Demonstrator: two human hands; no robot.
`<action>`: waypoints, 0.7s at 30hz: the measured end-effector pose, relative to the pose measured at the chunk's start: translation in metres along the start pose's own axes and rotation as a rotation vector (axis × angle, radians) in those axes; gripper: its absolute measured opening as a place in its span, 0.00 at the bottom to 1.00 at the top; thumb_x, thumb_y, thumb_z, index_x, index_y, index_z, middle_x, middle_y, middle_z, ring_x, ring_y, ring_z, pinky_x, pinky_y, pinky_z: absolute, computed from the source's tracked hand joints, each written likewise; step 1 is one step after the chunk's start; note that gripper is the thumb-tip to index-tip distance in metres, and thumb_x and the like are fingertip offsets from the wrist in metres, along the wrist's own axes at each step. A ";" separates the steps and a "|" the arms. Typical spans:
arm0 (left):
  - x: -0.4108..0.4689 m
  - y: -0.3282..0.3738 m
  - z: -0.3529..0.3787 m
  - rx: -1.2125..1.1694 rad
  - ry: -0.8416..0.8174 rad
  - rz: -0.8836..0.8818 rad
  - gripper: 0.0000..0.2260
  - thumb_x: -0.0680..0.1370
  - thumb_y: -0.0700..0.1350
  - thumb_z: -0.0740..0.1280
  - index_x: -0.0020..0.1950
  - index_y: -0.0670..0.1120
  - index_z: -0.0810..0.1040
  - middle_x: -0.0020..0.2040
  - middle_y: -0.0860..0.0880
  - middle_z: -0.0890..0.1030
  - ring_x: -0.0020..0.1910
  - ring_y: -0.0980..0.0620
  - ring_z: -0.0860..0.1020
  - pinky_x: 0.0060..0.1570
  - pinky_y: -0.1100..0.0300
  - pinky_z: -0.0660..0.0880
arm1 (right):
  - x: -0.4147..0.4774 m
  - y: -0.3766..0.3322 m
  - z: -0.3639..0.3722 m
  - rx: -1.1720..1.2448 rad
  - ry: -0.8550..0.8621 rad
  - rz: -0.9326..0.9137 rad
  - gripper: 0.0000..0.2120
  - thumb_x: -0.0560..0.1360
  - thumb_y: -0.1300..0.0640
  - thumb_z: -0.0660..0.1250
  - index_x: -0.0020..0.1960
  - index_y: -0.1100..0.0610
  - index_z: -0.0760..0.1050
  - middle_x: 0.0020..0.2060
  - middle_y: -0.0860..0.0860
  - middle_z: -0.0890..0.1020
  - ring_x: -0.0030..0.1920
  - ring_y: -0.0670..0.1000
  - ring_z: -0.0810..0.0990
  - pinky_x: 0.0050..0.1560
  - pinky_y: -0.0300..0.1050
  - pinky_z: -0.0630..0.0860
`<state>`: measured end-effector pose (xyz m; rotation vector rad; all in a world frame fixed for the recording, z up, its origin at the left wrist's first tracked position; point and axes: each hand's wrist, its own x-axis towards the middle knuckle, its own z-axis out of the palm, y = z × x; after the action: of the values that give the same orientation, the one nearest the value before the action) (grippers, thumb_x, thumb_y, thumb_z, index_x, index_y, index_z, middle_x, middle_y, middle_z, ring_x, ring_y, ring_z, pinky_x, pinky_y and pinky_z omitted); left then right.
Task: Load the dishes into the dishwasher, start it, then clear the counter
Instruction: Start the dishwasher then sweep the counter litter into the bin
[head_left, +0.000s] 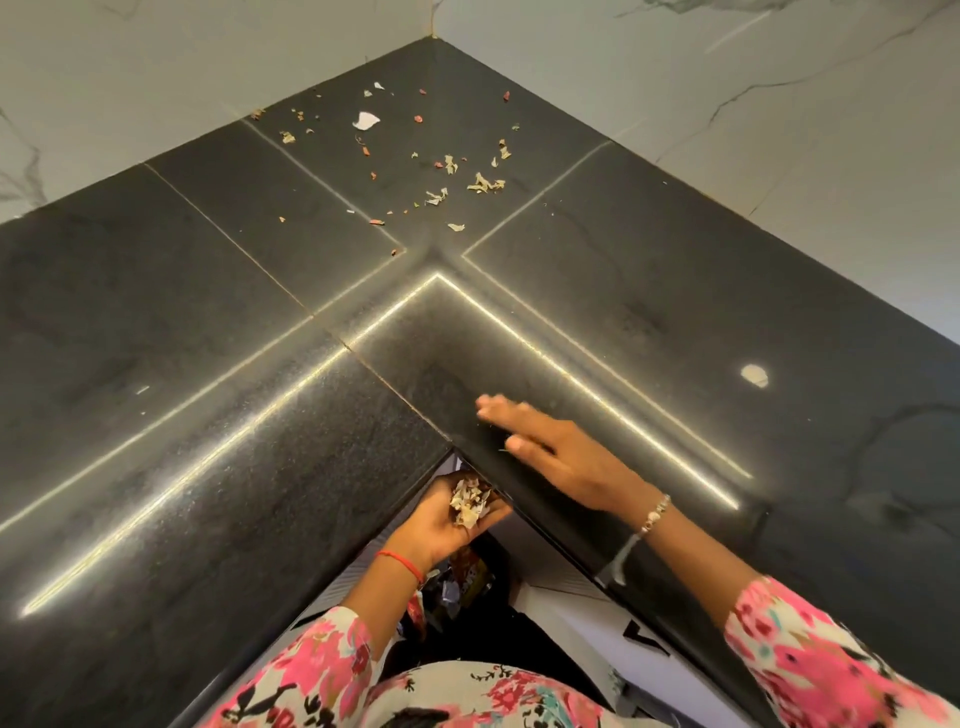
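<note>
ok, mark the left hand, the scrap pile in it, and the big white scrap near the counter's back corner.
left hand (441, 526): head view, bare palm below the pile.
scrap pile (470, 501): head view, middle of the heap.
white scrap (366, 120): head view, centre of the piece.

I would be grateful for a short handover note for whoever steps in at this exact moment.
Left hand: cupped palm-up just under the counter edge at its inner corner, holding a handful of scraps.
Right hand: flat on the counter by that edge, fingers straight, holding nothing.
Things: loose bits lie scattered at the far corner; a pale piece lies on the right-hand stretch. The dishwasher is not in view.
Done: one handful gathered.
Left: sweep up the far-corner bits and the pale piece, then bin it all.
</note>
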<state>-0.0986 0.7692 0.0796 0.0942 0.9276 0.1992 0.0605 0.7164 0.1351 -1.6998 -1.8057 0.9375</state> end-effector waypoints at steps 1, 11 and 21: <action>0.003 -0.001 -0.001 0.005 -0.003 -0.005 0.22 0.79 0.41 0.52 0.37 0.35 0.83 0.37 0.38 0.83 0.33 0.42 0.83 0.28 0.50 0.79 | -0.008 0.003 -0.003 0.059 0.119 0.087 0.23 0.80 0.49 0.50 0.74 0.51 0.59 0.74 0.42 0.58 0.74 0.38 0.52 0.75 0.39 0.47; 0.002 -0.003 -0.001 0.049 -0.043 -0.005 0.27 0.81 0.40 0.49 0.32 0.39 0.83 0.33 0.43 0.82 0.30 0.50 0.82 0.28 0.60 0.79 | -0.019 -0.020 0.065 -0.532 0.074 0.134 0.35 0.77 0.35 0.36 0.76 0.56 0.44 0.75 0.47 0.43 0.75 0.44 0.38 0.74 0.45 0.38; 0.004 0.001 -0.006 0.024 -0.045 0.024 0.20 0.80 0.43 0.52 0.43 0.35 0.81 0.41 0.37 0.83 0.37 0.41 0.83 0.34 0.48 0.80 | 0.004 -0.025 0.040 -0.248 0.161 0.155 0.25 0.82 0.48 0.49 0.76 0.55 0.49 0.76 0.48 0.50 0.74 0.40 0.43 0.75 0.41 0.42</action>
<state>-0.1009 0.7713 0.0732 0.1318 0.8848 0.2076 0.0138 0.7147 0.1283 -2.0301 -1.7618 0.6346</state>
